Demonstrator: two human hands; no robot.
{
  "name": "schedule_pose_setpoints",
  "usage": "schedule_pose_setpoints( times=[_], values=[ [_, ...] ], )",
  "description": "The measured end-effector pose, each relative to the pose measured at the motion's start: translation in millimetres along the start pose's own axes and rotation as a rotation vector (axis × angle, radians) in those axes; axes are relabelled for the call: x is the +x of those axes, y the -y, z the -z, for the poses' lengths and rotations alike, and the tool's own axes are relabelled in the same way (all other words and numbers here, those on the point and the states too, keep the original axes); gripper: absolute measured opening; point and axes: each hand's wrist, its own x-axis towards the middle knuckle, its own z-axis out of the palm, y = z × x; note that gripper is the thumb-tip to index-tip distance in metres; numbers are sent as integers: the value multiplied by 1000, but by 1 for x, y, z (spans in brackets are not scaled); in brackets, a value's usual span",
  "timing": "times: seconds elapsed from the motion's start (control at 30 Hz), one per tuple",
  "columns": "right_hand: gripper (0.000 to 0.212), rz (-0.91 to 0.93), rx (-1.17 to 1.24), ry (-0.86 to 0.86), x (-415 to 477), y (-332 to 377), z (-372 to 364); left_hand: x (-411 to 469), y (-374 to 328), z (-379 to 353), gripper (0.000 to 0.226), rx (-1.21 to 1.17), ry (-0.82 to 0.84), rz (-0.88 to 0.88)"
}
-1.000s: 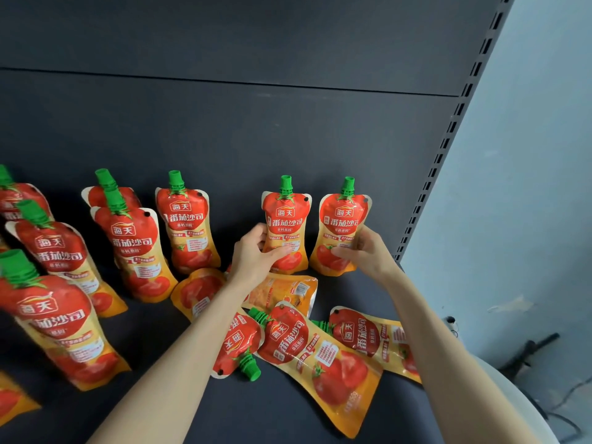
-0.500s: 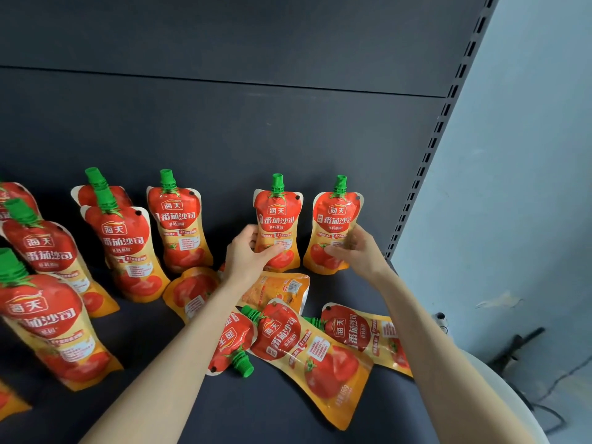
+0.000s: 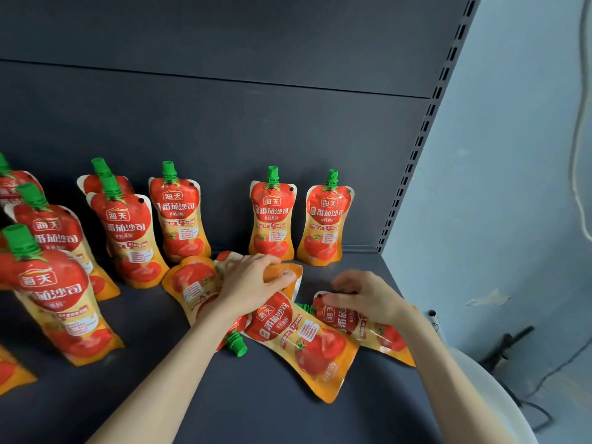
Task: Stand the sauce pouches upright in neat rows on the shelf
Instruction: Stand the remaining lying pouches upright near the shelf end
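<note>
Two red-and-orange sauce pouches with green caps stand upright against the back panel, one (image 3: 272,216) beside the other (image 3: 326,219). Several more stand in rows to the left, such as one (image 3: 179,216) at the back and one (image 3: 57,299) in front. Several pouches lie flat in a heap on the shelf (image 3: 256,398). My left hand (image 3: 253,280) closes over a flat orange pouch (image 3: 285,272) in that heap. My right hand (image 3: 365,296) grips the top of the rightmost flat pouch (image 3: 387,336). Between them lies a large flat pouch (image 3: 307,341).
Another flat pouch (image 3: 195,283) lies left of my left hand, and a green cap (image 3: 236,346) sticks out under my left forearm. A slotted upright post (image 3: 416,149) marks the shelf's right end. A white rounded object (image 3: 499,398) sits low right beside a pale wall.
Both hands have left the two upright pouches at the back right and dropped down onto the heap of flat pouches in front of them.
</note>
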Motion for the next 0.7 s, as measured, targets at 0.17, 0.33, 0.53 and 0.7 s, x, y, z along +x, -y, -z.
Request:
schedule_pose_setpoints(
  times=[0.17, 0.33, 0.53, 0.7],
  values=[
    [44, -15, -164, 70, -8, 0, -3, -2, -2, 1, 56, -14, 113, -8],
    [35, -2, -138, 0, -13, -3, 0, -6, -7, 10, 43, -99, 99, -44],
    [26, 51, 91, -74, -20, 2, 10, -10, -15, 26, 39, -137, 121, -60],
    [28, 97, 350, -159, -26, 14, 15, -5, -16, 36, 37, -456, 165, -103]
  ],
)
